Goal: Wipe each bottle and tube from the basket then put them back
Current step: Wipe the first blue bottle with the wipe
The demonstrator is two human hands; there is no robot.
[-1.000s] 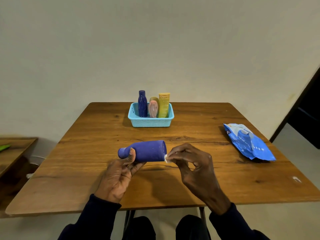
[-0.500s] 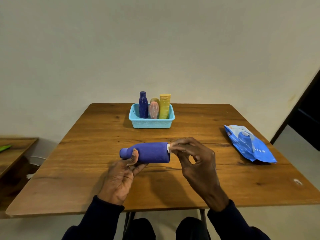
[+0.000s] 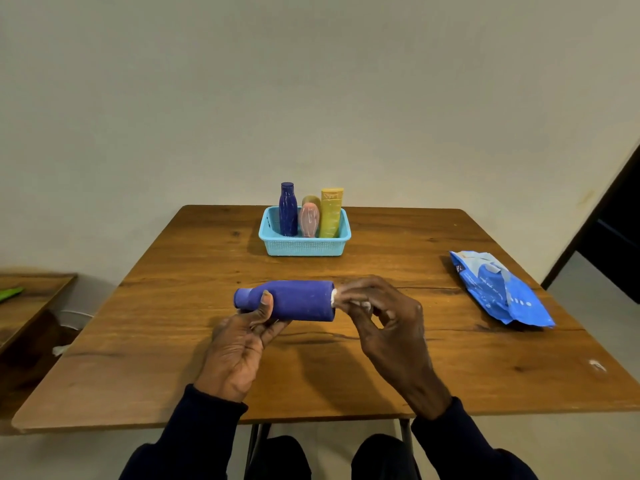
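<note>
My left hand [image 3: 239, 344] holds a blue bottle [image 3: 298, 300] sideways above the table, thumb on top near its neck, cap pointing left. My right hand [image 3: 384, 327] pinches a small white wipe [image 3: 334, 296] against the bottle's flat bottom end. At the far middle of the table stands a light blue basket [image 3: 304, 245] with a dark blue bottle [image 3: 288, 209], a pink bottle [image 3: 309, 220], a yellow tube [image 3: 330, 213] and an olive item partly hidden behind the pink one.
A blue wipes packet [image 3: 498, 289] lies on the right side of the wooden table [image 3: 173, 341]. A small white scrap [image 3: 597, 364] lies near the right front edge. A lower wooden surface [image 3: 27, 299] stands to the left.
The bottle and both hands have shifted slightly; my right hand's wipe has moved from the lower edge of the bottle's bottom up to its upper edge.
</note>
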